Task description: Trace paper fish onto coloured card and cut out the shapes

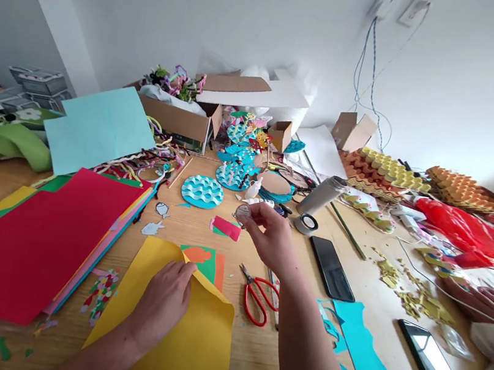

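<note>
My left hand (168, 291) is closed on the upper edge of a yellow sheet (198, 351), which bends up there. Beyond the sheet, my right hand (270, 235) pinches a small grey fish-shaped cutout (243, 211) between thumb and fingers, above the wooden table. Two more grey fish cutouts lie left of it, one (162, 209) above the other (154, 228). A red strip (226, 228) sits near my right fingertips. Green and orange paper (203, 257) is partly under the yellow sheet. Red-handled scissors (258, 298) rest open below my right hand.
Stacked coloured sheets (39, 240) fill the left. A wavy blue disc (202, 191) and layered blue craft (240, 153) stand ahead. A metal flask (323, 194), black phone (331, 269) and blue scraps (365, 351) lie right. Another person's hand (480, 300) is at far right.
</note>
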Tool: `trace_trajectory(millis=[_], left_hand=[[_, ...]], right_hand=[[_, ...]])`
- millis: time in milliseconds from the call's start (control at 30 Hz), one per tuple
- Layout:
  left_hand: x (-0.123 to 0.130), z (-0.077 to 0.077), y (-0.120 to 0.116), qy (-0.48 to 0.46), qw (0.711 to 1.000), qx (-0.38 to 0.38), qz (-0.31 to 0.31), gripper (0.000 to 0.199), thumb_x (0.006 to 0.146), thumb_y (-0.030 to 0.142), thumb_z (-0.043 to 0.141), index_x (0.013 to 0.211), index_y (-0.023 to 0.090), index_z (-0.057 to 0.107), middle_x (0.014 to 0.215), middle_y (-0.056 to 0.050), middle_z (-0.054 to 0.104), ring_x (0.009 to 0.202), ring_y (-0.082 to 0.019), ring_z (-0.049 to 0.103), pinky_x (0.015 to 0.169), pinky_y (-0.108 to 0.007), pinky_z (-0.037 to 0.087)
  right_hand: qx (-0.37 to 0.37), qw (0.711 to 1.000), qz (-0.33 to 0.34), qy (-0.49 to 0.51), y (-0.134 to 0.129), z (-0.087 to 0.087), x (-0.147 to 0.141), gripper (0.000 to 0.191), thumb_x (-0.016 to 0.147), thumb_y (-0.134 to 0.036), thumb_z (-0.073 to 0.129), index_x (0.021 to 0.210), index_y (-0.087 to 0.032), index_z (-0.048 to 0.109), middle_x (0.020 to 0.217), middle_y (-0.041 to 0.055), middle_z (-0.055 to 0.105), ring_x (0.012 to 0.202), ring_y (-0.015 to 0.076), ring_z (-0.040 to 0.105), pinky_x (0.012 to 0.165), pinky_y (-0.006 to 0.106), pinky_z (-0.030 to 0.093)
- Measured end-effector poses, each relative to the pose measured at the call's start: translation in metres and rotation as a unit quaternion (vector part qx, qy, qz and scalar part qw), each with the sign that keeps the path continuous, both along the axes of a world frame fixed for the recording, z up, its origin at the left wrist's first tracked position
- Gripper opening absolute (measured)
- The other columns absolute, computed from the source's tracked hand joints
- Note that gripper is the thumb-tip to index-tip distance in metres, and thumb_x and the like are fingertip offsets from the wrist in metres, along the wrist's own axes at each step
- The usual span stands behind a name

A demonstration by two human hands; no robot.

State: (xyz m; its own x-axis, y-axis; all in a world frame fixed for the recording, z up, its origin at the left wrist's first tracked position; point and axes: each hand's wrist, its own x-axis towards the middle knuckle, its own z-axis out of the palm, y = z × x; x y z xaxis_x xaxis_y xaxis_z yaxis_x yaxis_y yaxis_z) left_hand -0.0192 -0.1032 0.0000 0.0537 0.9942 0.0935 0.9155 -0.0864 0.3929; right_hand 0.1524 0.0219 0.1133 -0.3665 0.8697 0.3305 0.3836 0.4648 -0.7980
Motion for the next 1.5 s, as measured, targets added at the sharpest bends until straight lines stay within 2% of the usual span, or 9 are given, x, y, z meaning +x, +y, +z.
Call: trace_trajectory(millis=[167, 400, 633, 700, 833, 967, 1133, 1267, 1500], left_hand=[[-0.002, -0.005, 0.001, 0.003, 1.0, 0.009, 0.0, 0.035, 0.087, 0.005, 0.037, 0.108, 0.018, 0.061, 0.097, -0.007, 0.068, 0.093, -0.02, 0.063, 0.083, -0.034, 0.048], [0.003, -0.008, 0.0, 0.021, 0.999, 0.044, -0.004, 0.038, 0.09, 0.011, 0.037, 0.122, 0.019, 0.055, 0.097, -0.008, 0.068, 0.09, -0.021, 0.063, 0.081, -0.036, 0.049], [0.007, -0.002, -0.001, 0.036, 0.998, 0.058, -0.001, 0.054, 0.092, 0.013, 0.037, 0.145, 0.016, 0.026, 0.096, -0.007, 0.064, 0.086, -0.02, 0.059, 0.078, -0.035, 0.046], [0.008, -0.001, -0.002, 0.052, 0.997, 0.056, -0.015, 0.054, 0.092, 0.013, 0.036, 0.145, 0.018, 0.028, 0.097, -0.006, 0.063, 0.087, -0.021, 0.058, 0.079, -0.036, 0.044], [0.011, 0.001, -0.004, 0.087, 0.995, 0.039, -0.042, 0.041, 0.09, 0.012, 0.038, 0.129, 0.018, 0.05, 0.103, -0.008, 0.062, 0.093, -0.022, 0.055, 0.083, -0.038, 0.042], [0.013, 0.005, -0.005, 0.098, 0.993, 0.032, -0.051, 0.027, 0.089, 0.012, 0.041, 0.104, 0.019, 0.062, 0.1, -0.008, 0.059, 0.094, -0.024, 0.053, 0.083, -0.039, 0.04], [0.013, 0.005, -0.005, 0.102, 0.993, 0.032, -0.052, 0.024, 0.089, 0.013, 0.043, 0.103, 0.019, 0.062, 0.099, -0.007, 0.058, 0.093, -0.024, 0.052, 0.082, -0.039, 0.04], [0.013, 0.004, -0.004, 0.102, 0.993, 0.037, -0.051, 0.024, 0.089, 0.013, 0.043, 0.104, 0.019, 0.062, 0.1, -0.008, 0.058, 0.093, -0.024, 0.052, 0.083, -0.039, 0.04], [0.014, 0.004, -0.003, 0.101, 0.993, 0.031, -0.052, 0.026, 0.09, 0.012, 0.041, 0.104, 0.018, 0.062, 0.1, -0.008, 0.058, 0.093, -0.024, 0.052, 0.082, -0.04, 0.041]], right_hand=[[-0.04, 0.992, -0.048, 0.11, -0.014, -0.007, 0.026, 0.021, 0.083, -0.04, 0.064, 0.083, -0.019, 0.061, 0.074, 0.0008, 0.062, 0.066, 0.0136, 0.058, 0.063, 0.026, 0.048], [-0.057, 0.948, -0.206, 0.236, -0.029, -0.041, 0.066, 0.03, 0.076, -0.044, 0.071, 0.086, -0.018, 0.06, 0.068, -0.001, 0.06, 0.059, 0.0126, 0.057, 0.054, 0.025, 0.048], [-0.142, 0.933, -0.185, 0.274, -0.038, -0.064, 0.057, 0.04, 0.076, -0.05, 0.069, 0.099, -0.019, 0.058, 0.074, -0.0013, 0.059, 0.058, 0.0151, 0.064, 0.045, 0.025, 0.05], [-0.152, 0.939, -0.164, 0.261, -0.037, -0.068, 0.052, 0.042, 0.076, -0.051, 0.068, 0.101, -0.019, 0.058, 0.075, -0.0008, 0.059, 0.056, 0.0145, 0.063, 0.043, 0.024, 0.049], [-0.184, 0.964, -0.083, 0.173, -0.035, -0.075, 0.042, 0.044, 0.078, -0.047, 0.063, 0.112, -0.019, 0.057, 0.076, -0.0006, 0.059, 0.059, 0.0143, 0.061, 0.047, 0.025, 0.048], [-0.19, 0.982, -0.006, 0.013, -0.038, -0.087, 0.03, 0.026, 0.081, -0.03, 0.057, 0.103, -0.018, 0.063, 0.07, -0.0019, 0.059, 0.061, 0.0132, 0.057, 0.056, 0.024, 0.045], [-0.134, 0.982, 0.016, -0.135, -0.046, -0.097, 0.017, 0.02, 0.082, -0.015, 0.052, 0.093, -0.019, 0.068, 0.078, 0.0015, 0.068, 0.071, 0.0163, 0.06, 0.065, 0.025, 0.044], [-0.089, 0.981, 0.026, -0.17, -0.05, -0.1, 0.011, 0.029, 0.083, -0.009, 0.05, 0.099, -0.021, 0.071, 0.097, 0.0049, 0.069, 0.092, 0.0191, 0.062, 0.083, 0.027, 0.044], [-0.03, 0.979, 0.016, -0.2, -0.052, -0.111, 0.009, 0.031, 0.087, -0.009, 0.051, 0.109, -0.021, 0.069, 0.095, 0.0078, 0.063, 0.095, 0.0209, 0.057, 0.086, 0.031, 0.044]])
